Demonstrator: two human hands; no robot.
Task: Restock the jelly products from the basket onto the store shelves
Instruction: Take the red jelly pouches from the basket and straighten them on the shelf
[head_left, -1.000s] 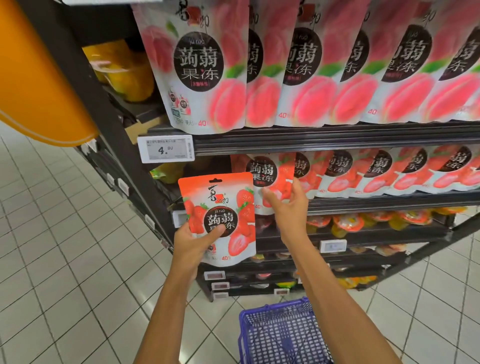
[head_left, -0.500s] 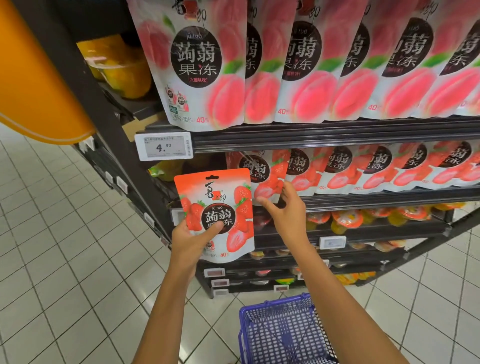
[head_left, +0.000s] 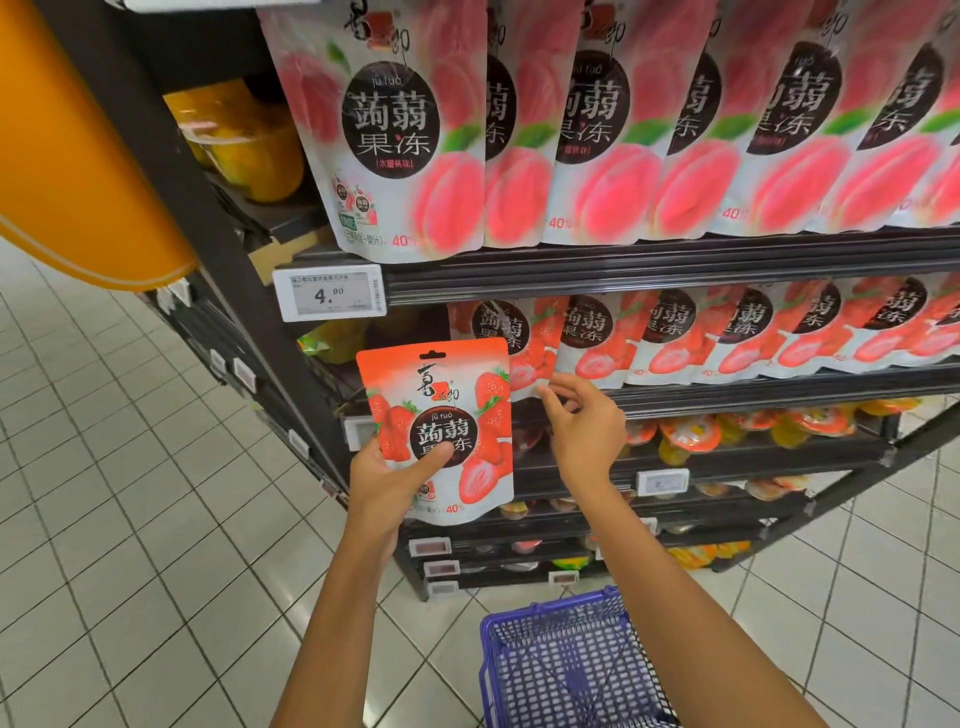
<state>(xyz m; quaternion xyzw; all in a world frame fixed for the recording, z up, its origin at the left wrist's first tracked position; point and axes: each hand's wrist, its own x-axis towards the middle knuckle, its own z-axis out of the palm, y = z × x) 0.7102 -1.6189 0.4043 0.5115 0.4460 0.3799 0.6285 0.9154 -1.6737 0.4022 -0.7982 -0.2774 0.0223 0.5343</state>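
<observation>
While left hand clasps a glossy pouch, right hand pinches a shelved pouch.

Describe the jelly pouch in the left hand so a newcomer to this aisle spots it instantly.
Find the dark shelf unit and its row of strawberry pouches below the peach ones. Before that row's left end, the left hand holds one strawberry pouch by its lower left. Unlike its neighbours, it is off the shelf, its orange-red top visible.

A jelly pouch is being held before the shelves, left of a row of pouches; a basket is standing on the floor below.
</observation>
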